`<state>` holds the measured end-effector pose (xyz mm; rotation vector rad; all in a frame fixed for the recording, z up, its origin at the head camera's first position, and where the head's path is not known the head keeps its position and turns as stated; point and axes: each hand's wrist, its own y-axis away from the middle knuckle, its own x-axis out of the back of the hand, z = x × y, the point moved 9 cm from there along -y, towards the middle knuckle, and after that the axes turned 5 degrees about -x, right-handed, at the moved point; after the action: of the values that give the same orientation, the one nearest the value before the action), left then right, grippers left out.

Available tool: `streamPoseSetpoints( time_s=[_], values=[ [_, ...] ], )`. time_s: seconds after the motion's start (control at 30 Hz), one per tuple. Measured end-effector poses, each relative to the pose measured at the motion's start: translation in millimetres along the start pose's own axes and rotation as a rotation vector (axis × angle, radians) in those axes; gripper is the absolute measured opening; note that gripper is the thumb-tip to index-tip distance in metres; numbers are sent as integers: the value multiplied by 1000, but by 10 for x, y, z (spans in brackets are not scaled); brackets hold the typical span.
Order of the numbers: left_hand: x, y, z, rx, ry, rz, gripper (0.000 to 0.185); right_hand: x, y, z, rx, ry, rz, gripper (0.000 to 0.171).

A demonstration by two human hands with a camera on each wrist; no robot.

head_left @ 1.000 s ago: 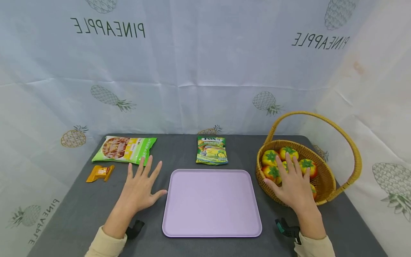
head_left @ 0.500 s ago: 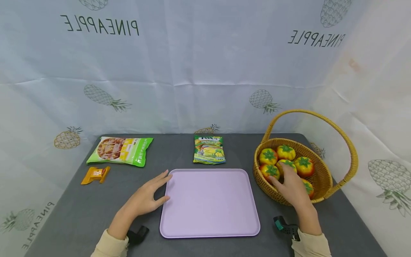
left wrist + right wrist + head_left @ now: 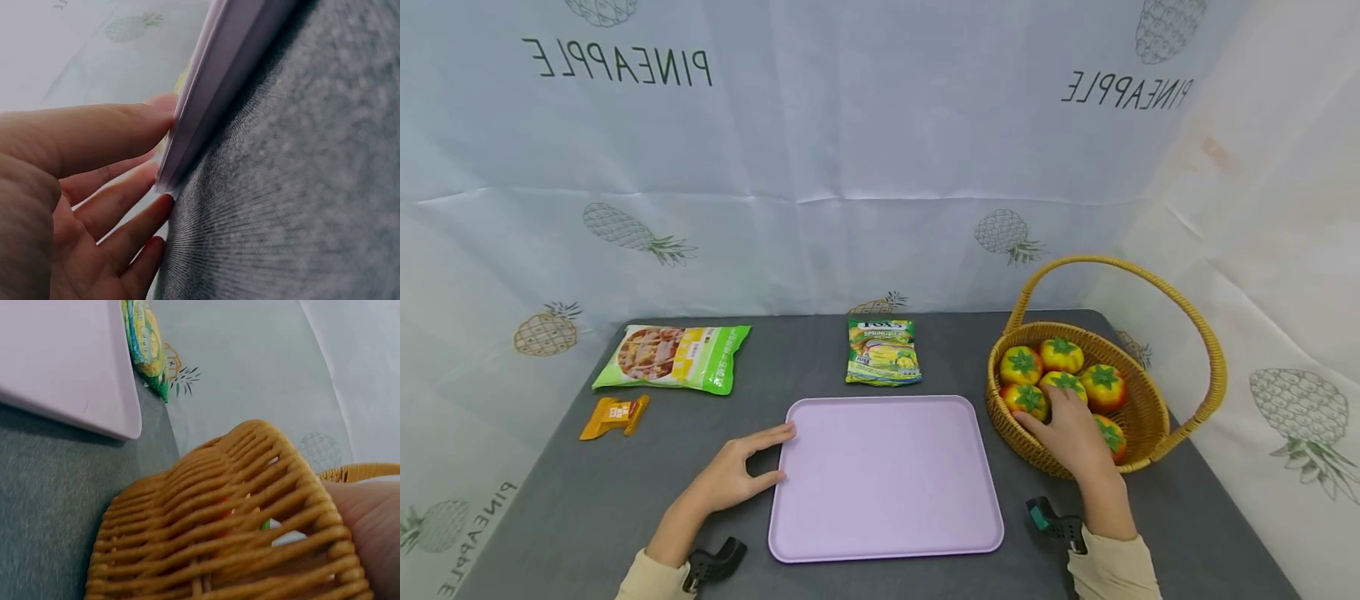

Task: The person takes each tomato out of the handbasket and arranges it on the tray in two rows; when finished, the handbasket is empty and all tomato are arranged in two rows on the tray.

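My left hand [image 3: 775, 454] lies flat on the grey table [image 3: 625, 492] with its thumb and forefinger against the left rim of a lilac tray [image 3: 887, 475]. The left wrist view shows the thumb over the tray's rim [image 3: 219, 81] and the other fingers [image 3: 119, 212] straight beside it. My right hand [image 3: 1060, 417] is inside a wicker basket [image 3: 1150, 450] at the right. Its fingers are curled over one of several yellow-red fruits [image 3: 1063, 382] with green tops. The right wrist view shows mostly the basket wall [image 3: 219, 531].
A green snack bag [image 3: 670, 357] and a small orange packet [image 3: 613, 414] lie at the back left. A green-yellow candy bag [image 3: 882, 351] lies behind the tray. Black clamps [image 3: 715, 560] sit at the table's front edge. A pineapple-print cloth hangs behind and beside.
My left hand slid right from the bare table to the tray's left rim. My right hand went from spread flat over the fruits to curled down on one.
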<state>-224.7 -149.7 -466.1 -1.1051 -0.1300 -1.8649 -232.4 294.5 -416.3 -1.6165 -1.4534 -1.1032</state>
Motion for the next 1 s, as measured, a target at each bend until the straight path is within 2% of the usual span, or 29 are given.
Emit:
streamPoseSetpoints(
  time_s=[0.23, 0.47, 0.83, 1.0],
  values=[
    [-27, 41, -45, 8, 7, 6, 56, -25, -25, -20, -47, 49, -19, 85],
    [-37, 40, -61, -5, 5, 9, 55, -41, -20, -9, -74, 53, -26, 82],
    [-50, 50, -112, 20, 15, 14, 56, -54, -60, -11, -79, 47, -22, 76],
    [-47, 47, -104, 11, 34, 25, 56, -59, -80, -25, -70, 41, -29, 75]
  ],
)
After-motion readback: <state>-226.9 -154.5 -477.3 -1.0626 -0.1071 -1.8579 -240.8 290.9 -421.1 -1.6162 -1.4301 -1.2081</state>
